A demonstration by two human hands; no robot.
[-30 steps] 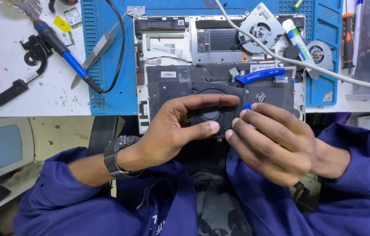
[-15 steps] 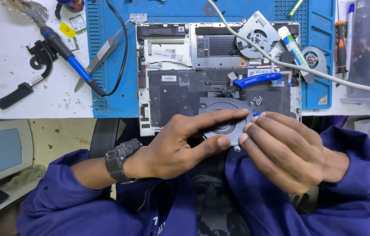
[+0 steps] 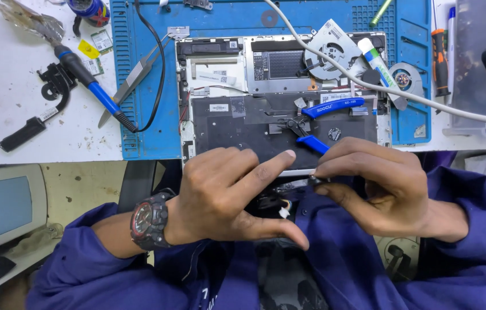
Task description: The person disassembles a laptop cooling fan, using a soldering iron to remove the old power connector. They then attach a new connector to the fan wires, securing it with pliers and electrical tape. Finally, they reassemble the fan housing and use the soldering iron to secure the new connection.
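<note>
Both hands have dropped below the opened laptop. The left hand and right hand pinch a small black part, possibly the fan held earlier.

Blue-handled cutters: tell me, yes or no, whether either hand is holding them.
No. The blue-handled cutters lie on the opened laptop, while the left hand and right hand pinch a small dark part nearer the person.

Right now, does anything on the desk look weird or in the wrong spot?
Yes. Blue-handled cutters lie open on the opened laptop, and a grey cable drapes across its fan. Both hands, left and right, hold a small dark part off the desk edge.
</note>
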